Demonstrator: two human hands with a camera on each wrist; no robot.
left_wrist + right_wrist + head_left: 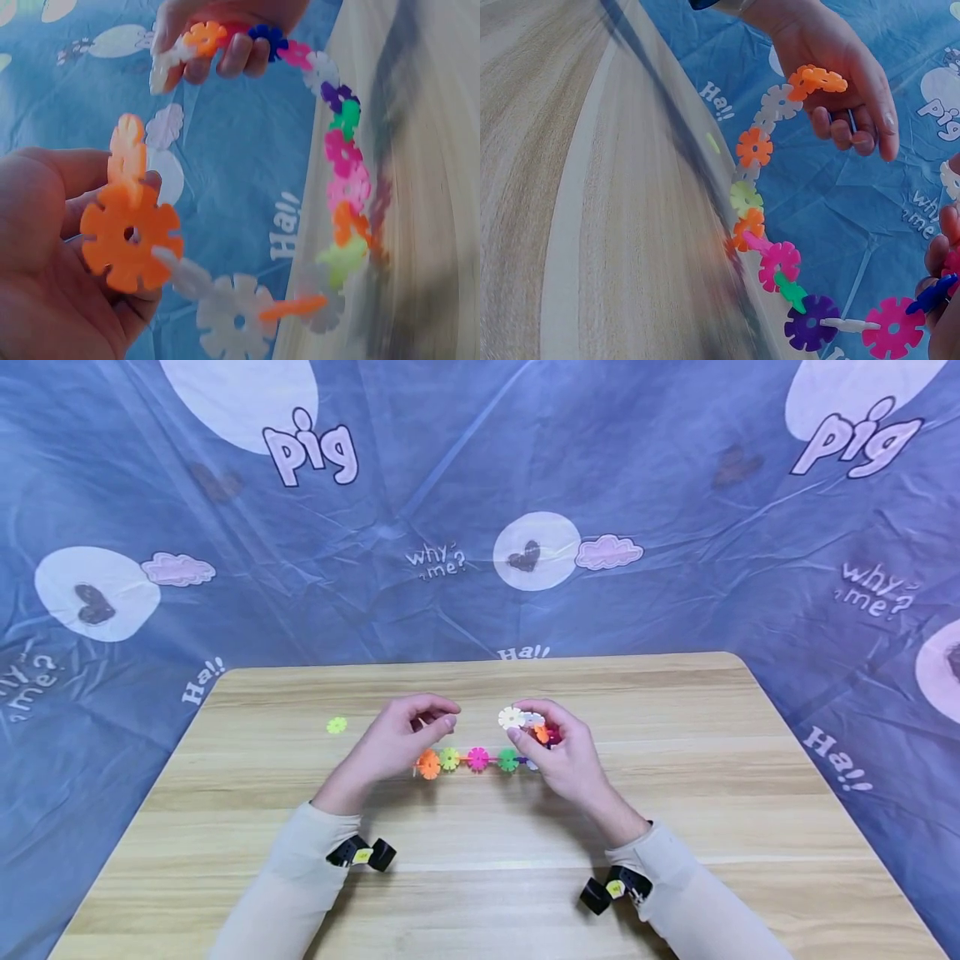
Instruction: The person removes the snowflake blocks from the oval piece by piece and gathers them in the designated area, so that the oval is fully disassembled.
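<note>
— What lies nearest?
— Two pale sleeves (288,877) at the bottom of the head view, each with a black wrist device (382,855).
— And the hands?
— Both curl inward at mid-frame. The left hand (393,739) holds the orange end of a chain of notched discs (477,758); the right hand (566,756) pinches its white end, other fingers bent round red and blue discs.
— Where does the chain run?
— It sags between them at frame centre, partly hidden by the right hand.
— Beyond?
— A loose yellow-green disc (337,725), left of centre on the wooden table (480,893); behind, a blue printed cloth (405,635).
</note>
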